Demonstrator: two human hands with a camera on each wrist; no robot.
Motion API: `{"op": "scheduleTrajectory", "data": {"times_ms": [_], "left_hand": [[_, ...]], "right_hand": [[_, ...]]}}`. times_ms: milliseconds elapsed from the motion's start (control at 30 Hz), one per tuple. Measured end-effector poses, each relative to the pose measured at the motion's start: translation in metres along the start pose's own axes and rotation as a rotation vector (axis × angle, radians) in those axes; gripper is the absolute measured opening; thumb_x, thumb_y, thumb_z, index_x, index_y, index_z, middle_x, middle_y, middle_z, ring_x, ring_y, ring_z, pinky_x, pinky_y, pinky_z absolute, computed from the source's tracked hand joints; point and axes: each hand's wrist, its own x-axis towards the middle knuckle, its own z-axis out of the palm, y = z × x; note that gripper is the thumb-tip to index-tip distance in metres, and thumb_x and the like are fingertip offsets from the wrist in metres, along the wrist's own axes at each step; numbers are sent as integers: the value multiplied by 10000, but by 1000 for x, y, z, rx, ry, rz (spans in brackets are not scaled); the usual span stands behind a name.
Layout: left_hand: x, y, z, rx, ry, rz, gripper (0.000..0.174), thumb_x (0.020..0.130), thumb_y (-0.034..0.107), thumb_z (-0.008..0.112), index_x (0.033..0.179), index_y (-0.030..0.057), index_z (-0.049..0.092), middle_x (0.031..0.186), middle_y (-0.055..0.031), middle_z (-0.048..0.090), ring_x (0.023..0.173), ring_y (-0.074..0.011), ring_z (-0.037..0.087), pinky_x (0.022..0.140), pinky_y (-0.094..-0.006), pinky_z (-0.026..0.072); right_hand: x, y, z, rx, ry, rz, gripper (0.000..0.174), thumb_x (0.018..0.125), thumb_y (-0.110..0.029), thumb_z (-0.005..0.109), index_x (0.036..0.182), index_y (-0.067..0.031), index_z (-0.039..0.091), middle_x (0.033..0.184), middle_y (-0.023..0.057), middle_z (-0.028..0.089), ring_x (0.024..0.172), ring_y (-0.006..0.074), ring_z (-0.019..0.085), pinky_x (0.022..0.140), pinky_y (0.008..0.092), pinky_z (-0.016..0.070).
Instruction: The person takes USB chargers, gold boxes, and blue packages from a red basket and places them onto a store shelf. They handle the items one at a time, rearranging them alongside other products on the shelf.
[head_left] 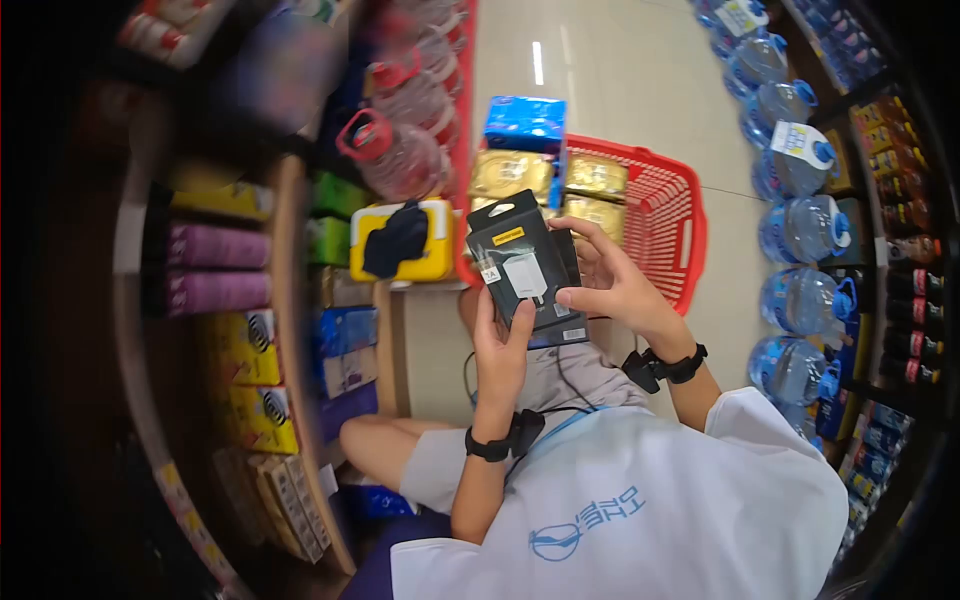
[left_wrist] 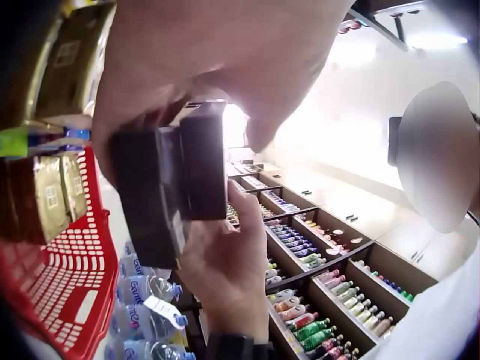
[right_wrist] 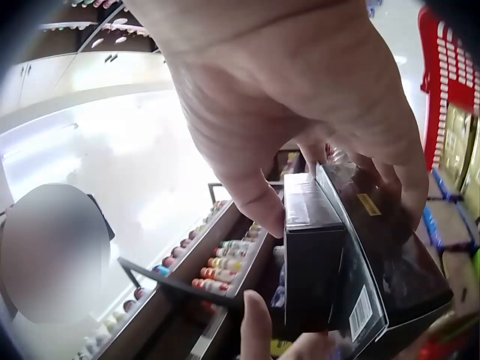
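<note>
Two black boxes are held one against the other. The front box (head_left: pixel 492 243), with a hang tab, a yellow label and a picture of a white device, faces up; the other box (head_left: pixel 572 332) shows behind it. My left hand (head_left: pixel 503 352) grips the lower left, thumb on the front. From the right, my right hand (head_left: pixel 628 290) pinches the pair, its thumb near the front box's lower right edge. In the right wrist view a smaller box (right_wrist: pixel 313 262) lies against a larger box (right_wrist: pixel 384 259) with a barcode. The left wrist view shows both boxes (left_wrist: pixel 150 196) edge-on.
A red basket (head_left: pixel 690 215) holds gold packs (head_left: pixel 597 175) and a blue pack (head_left: pixel 525 122). Left of it stands a yellow box (head_left: pixel 437 243) with a dark cloth (head_left: pixel 396 240) on top. Shelves of goods line the left; large water bottles (head_left: pixel 795 300) line the right.
</note>
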Motion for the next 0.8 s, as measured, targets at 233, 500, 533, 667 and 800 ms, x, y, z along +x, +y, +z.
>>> {"op": "scheduleTrajectory", "data": {"times_ms": [233,500,533,667,800], "left_hand": [[-74,52,-70,-375,172,49,513,1023,73,611,1480,19,385,1364,-122,588,1210,-197,625,1040,-370,526],[-138,54,-115,-172,422,316,582,968,-8,621,1491,49,371,1381,-118,559,1246,-211,594,1044,-358,514],[-143,55,-117,-115,444,380,584,962,-21,630,1480,29,365,1382,-122,552,1251,-214,583,1051,-348,501],[-167,73,-122,-13,560,464,475,982,-41,632,1346,35,336,1295,-151,596,1168,-192,616,1004,-317,502],[-186,68,-144,-35,660,532,434,987,-53,618,1308,38,340,1254,-161,608,1164,-192,621,979,-299,522]], "right_hand": [[6,30,85,137,43,109,609,925,-74,752,1465,9,483,1280,115,690,1082,138,674,966,283,528],[9,20,185,33,86,-155,506,955,-57,694,1428,24,535,1199,61,681,1057,118,645,936,265,511],[4,15,202,-98,0,-199,564,950,-49,694,1475,17,500,1214,47,669,1086,107,622,944,269,501],[-19,17,264,-489,-225,-347,665,885,-51,750,1501,-30,500,1212,73,664,1083,131,612,955,286,488],[-37,14,309,-611,-449,-293,751,893,-60,739,1559,-24,393,1281,167,638,1121,202,637,1014,323,482]]}}
